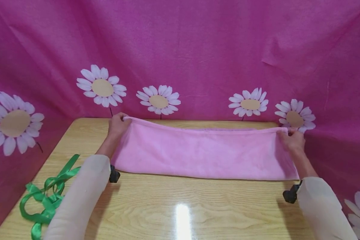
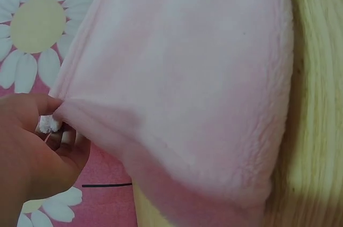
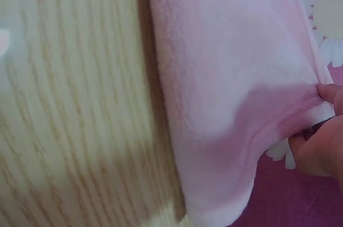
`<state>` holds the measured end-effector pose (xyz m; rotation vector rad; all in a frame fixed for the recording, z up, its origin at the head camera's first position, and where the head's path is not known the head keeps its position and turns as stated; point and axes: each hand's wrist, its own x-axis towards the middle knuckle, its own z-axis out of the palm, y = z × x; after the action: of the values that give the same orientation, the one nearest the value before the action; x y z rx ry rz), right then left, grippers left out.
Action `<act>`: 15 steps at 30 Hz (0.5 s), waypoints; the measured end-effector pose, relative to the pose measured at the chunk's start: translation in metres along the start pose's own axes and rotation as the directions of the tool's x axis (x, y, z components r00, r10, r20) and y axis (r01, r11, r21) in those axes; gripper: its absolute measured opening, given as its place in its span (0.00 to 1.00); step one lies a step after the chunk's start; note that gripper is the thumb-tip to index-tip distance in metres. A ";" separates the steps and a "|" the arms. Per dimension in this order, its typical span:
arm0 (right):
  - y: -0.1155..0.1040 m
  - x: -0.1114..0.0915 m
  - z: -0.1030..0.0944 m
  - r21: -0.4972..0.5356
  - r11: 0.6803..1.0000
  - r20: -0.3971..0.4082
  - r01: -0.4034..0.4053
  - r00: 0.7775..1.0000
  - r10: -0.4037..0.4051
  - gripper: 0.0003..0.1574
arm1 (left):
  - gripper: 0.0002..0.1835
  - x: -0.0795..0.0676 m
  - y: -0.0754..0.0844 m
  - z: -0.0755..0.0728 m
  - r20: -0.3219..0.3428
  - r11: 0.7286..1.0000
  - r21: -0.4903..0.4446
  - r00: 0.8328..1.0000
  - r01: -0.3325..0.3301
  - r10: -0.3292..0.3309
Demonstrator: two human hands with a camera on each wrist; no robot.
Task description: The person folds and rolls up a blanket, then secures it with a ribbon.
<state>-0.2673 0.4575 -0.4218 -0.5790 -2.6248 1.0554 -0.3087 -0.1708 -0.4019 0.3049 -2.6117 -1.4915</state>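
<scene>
A soft pink towel [image 1: 204, 153] stretches across the far half of the wooden table, its long upper edge raised and sagging slightly in the middle. My left hand [image 1: 117, 126] pinches its far left corner between thumb and fingers; in the left wrist view that corner bunches under the thumb of the left hand [image 2: 43, 141]. At the other end my right hand [image 1: 293, 141] pinches the far right corner, and the right wrist view shows the right hand [image 3: 321, 136] at that hem. The near fold of the towel lies along the tabletop.
Loose green ribbon [image 1: 49, 201] lies in loops at the table's left, beside my left sleeve [image 1: 81, 196]. A magenta cloth [image 1: 198, 60] with white daisies hangs behind and at both sides of the wooden table [image 1: 228, 210]. Each wrist carries a small black device [image 1: 291, 194].
</scene>
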 end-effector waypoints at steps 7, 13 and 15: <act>0.005 -0.001 0.004 0.025 1.000 0.006 -0.016 1.000 0.016 0.32 | 0.16 -0.001 -0.003 0.002 0.007 0.998 0.053 1.000 -0.019 0.019; 0.004 0.001 0.005 0.027 0.999 0.016 -0.025 1.000 0.025 0.33 | 0.16 0.001 -0.004 0.002 -0.022 0.996 0.088 0.999 -0.031 0.033; 0.004 0.002 0.004 0.022 0.999 0.018 -0.024 1.000 0.024 0.33 | 0.15 0.003 -0.005 0.002 -0.024 0.997 0.079 0.999 -0.026 0.028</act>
<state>-0.2699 0.4586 -0.4275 -0.6008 -2.6240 1.1003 -0.3115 -0.1721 -0.4069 0.2931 -2.6487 -1.3701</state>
